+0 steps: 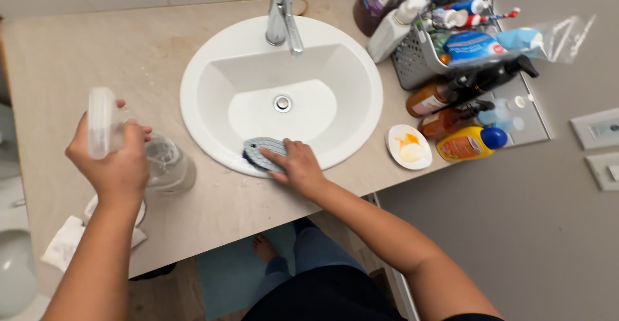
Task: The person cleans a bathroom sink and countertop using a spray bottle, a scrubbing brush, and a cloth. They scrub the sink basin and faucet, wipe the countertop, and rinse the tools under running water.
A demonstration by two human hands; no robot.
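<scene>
Beige bathroom counter (pixel 213 211) with a white round sink (pixel 348 57). Left hand (pixel 113 163) was wrapped fully around a clear spray bottle (pixel 161 163) above the counter's left side, its lower part hidden. Right hand (pixel 298 166) lay flat, fingers extended, pressing a grey-blue scrubbing pad (pixel 261 150) on the sink's front rim. Grey basket (pixel 416 63) of toiletries at right, partly cut off.

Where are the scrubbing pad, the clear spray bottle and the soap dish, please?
scrubbing pad (pixel 260 151), head view, its ribbed top.
clear spray bottle (pixel 169 165), head view, its clear body.
soap dish (pixel 394 142), head view, its white rim.
</scene>
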